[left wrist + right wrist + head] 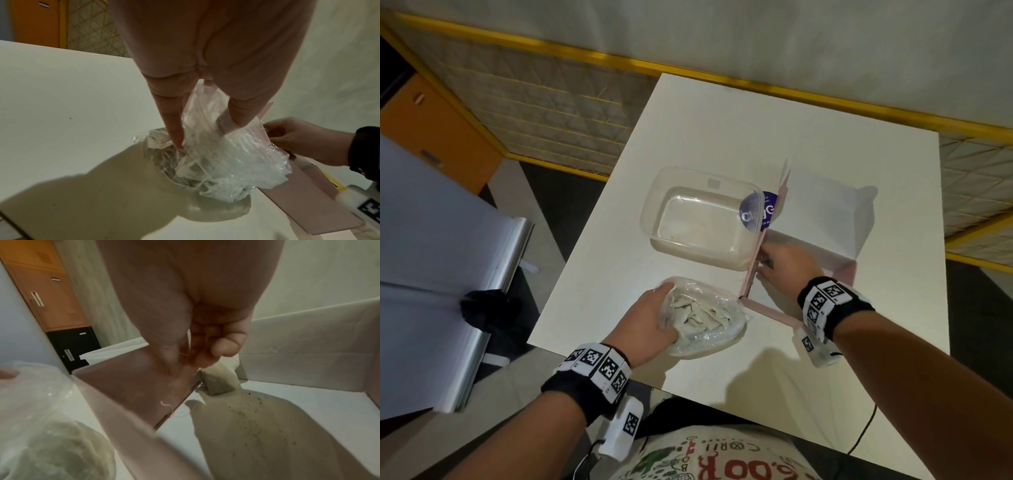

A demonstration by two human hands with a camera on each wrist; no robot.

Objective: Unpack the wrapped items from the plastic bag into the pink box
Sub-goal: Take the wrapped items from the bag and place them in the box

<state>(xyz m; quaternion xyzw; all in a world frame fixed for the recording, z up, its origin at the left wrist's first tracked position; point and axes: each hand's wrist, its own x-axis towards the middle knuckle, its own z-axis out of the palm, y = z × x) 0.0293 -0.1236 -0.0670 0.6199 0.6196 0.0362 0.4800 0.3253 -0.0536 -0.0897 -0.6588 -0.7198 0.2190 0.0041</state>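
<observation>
A clear plastic bag (709, 318) full of pale wrapped tea bags (698, 313) lies near the table's front edge. My left hand (662, 311) grips its left side; in the left wrist view the forefinger and thumb hold the bag's mouth (226, 154) apart. The pink box (767, 310) stands open to the right, white inside. My right hand (765, 263) hangs over its left wall. In the right wrist view the right hand (191, 356) pinches a thin string, and a tea bag (218, 382) sits just below it in the box's corner.
An empty clear plastic tub (702, 219) stands behind the bag, touching the box's left wall, which bears a round purple sticker (765, 209). Dark crumbs (246, 410) dot the box floor. The white table (722, 120) is bare at the back. A grey surface (431, 257) lies off its left side.
</observation>
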